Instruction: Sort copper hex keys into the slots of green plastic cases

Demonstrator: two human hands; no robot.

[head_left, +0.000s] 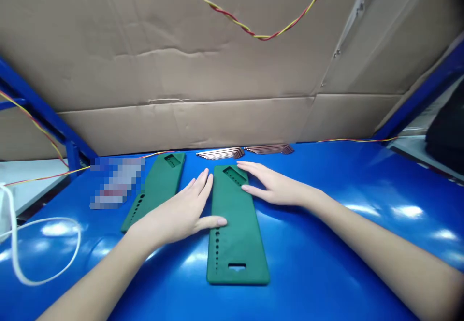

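Note:
A flat green holder [237, 229] lies on the blue surface in front of me, with a recessed slot at its far end, a row of holes graded in size and a small cutout near me. My left hand [181, 210] rests at its left edge, fingers stretched out and thumb on top. At the far right corner, my right hand [273, 183] touches the edge with thumb and fingers apart. Left of it, partly covered by my left hand, lies a second green holder [159, 190]. Two fanned sets of hex keys, one silvery set [221, 153] and one brownish set [270, 149], lie beyond.
A blurred-out flat item [118, 183] lies at left. A white cable [78, 243] loops on the blue surface [326, 272] at the left edge. Cardboard [217, 69] walls the back, with a twisted red-yellow wire [253, 35] hanging. Blue frame bars [420, 89] stand at both sides.

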